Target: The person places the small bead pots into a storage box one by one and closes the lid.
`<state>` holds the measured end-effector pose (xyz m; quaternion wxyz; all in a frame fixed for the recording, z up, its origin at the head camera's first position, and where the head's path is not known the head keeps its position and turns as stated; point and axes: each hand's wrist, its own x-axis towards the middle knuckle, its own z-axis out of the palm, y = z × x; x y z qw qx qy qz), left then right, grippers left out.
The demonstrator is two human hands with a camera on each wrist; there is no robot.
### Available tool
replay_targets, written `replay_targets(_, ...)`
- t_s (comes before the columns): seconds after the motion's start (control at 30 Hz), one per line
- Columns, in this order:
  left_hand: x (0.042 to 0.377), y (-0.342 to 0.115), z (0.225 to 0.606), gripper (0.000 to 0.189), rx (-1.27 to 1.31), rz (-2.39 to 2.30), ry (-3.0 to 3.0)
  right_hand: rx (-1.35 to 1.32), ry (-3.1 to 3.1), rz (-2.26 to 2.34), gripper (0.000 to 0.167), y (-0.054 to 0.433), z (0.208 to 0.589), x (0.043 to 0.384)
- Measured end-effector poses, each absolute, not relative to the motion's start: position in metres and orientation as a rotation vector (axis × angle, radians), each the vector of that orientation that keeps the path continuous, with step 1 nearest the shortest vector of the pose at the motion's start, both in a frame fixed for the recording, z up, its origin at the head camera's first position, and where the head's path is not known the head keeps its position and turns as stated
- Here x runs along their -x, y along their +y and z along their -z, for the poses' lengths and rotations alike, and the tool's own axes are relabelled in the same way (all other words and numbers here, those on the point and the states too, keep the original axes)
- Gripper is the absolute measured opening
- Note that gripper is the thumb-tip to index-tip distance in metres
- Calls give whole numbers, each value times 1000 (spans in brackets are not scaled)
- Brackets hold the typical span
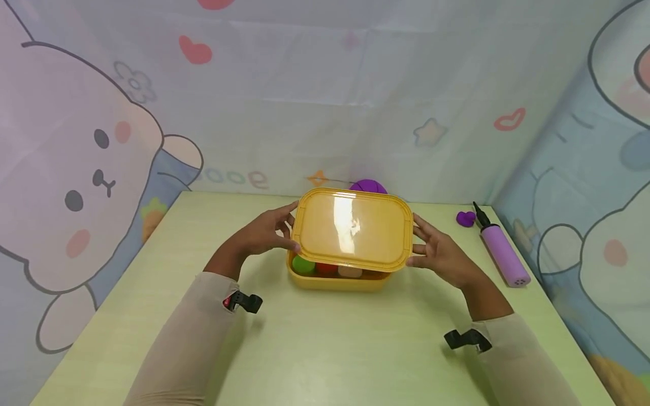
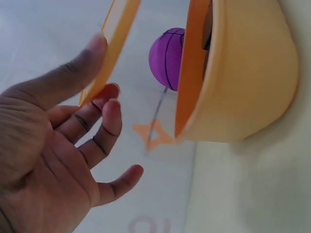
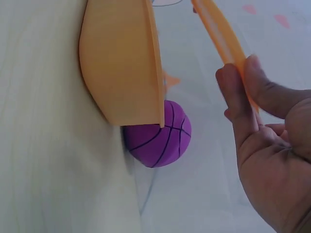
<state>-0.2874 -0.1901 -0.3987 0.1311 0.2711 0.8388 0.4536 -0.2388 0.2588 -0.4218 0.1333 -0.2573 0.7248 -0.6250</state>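
Both hands hold a yellow lid (image 1: 355,228) by its two short ends, tilted above a yellow plastic box (image 1: 335,283). My left hand (image 1: 266,230) pinches the left end between thumb and fingers; in the left wrist view the little finger stands away from it. At the other end my right hand (image 1: 440,254) pinches the rim, thumb on one face and fingers on the other. A gap shows between lid and box in both wrist views. Inside the box lie a green round thing (image 1: 303,265), a red one (image 1: 326,268) and a beige one (image 1: 350,272), partly hidden by the lid.
Behind the box sits a purple ball (image 3: 163,138) with black lines, near the cloth backdrop. On the table's right side lie a purple hand pump (image 1: 505,255) with a black nozzle and a small purple piece (image 1: 465,219). Printed cloth walls border the table (image 1: 325,349).
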Motion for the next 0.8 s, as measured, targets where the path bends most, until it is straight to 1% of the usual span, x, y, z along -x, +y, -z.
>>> replay_targets(0.1,283,-189,391,111,-758,-1209,2554,724,2234,1746,111,254,418,239)
replay_targets(0.27,276,-186,380,104,-707,-1097,2642,694,2422,1639,115,248,412,237)
replay_targets(0.43,267,-178,372,104,-632,-1119,2615,726,2669,1468,114,247,410,234)
replay_targets(0.67,258,-169,368,97,-574,-1329,2494,611,2960,1294,114,240,404,229)
replay_targets(0.8,253,-166,365,100,-559,-1381,2477,614,3054,1229,116,232,401,224)
